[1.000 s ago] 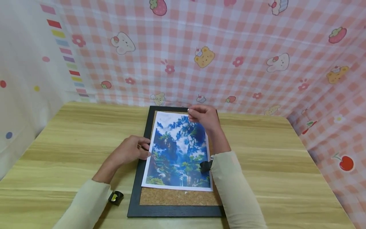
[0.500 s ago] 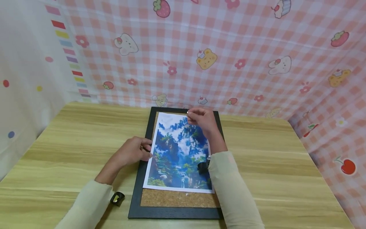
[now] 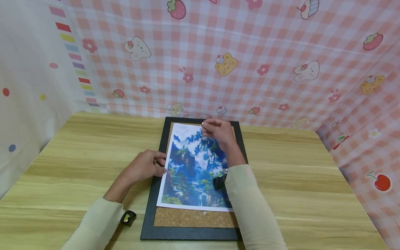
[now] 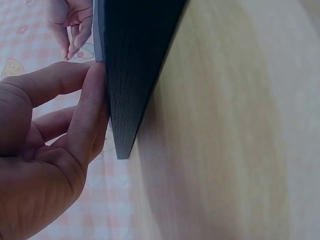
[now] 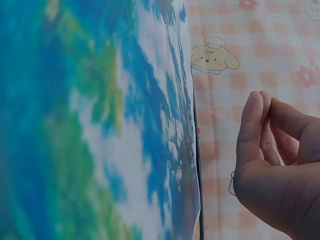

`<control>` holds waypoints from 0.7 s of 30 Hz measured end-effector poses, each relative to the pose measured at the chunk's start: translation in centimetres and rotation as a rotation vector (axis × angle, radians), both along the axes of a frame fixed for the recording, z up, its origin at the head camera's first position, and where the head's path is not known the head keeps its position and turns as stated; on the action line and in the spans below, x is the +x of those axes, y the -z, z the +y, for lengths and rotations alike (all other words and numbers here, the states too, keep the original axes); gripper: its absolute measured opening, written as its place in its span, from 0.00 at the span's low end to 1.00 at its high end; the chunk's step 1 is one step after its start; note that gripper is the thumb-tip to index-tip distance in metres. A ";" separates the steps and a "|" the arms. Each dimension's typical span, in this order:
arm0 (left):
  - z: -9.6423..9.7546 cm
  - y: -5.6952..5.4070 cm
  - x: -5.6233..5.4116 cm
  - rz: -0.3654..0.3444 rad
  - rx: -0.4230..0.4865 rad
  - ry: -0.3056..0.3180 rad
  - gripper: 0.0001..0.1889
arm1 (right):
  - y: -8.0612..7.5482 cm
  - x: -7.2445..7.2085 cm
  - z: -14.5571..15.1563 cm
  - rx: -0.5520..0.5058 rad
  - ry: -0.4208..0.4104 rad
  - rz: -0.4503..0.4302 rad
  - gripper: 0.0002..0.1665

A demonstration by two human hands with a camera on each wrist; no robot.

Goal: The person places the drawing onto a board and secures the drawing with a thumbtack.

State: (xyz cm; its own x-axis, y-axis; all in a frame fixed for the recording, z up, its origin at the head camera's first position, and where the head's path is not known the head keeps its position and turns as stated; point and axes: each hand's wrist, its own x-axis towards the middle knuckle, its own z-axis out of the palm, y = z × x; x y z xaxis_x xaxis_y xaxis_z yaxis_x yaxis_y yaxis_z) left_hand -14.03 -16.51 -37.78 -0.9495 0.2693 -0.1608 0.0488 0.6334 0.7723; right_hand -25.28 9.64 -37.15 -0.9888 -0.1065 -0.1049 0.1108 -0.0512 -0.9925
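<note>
A print of blue mountains and waterfalls (image 3: 193,166) lies on a black-framed cork board (image 3: 193,218), slightly askew. My left hand (image 3: 148,165) is at the print's left edge, thumb and fingertips spread along it and touching it. In the left wrist view, the same hand's fingertips (image 4: 90,85) meet the print's edge above the black frame (image 4: 132,65). My right hand (image 3: 220,133) is over the print's top edge, pinching a small white thing (image 3: 203,123) too tiny to identify. In the right wrist view, the right fingertips (image 5: 255,102) are pressed together and hide it.
Another small whitish thing (image 3: 205,213) sits on the cork just below the print. The wood-grain table (image 3: 297,184) extends on both sides of the board. Behind it hangs a pink checked cloth (image 3: 193,55). Black wrist cameras (image 3: 128,218) are on both sleeves.
My right hand has shifted slightly left and nearer along the print's top edge, still pinching the small white thing. The left hand stays at the left edge. The view has tilted a little.
</note>
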 end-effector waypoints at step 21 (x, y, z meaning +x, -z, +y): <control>0.3 0.1 0.1 -0.010 -0.014 -0.009 0.27 | 1.0 -0.8 0.0 -0.040 -0.003 -0.063 0.13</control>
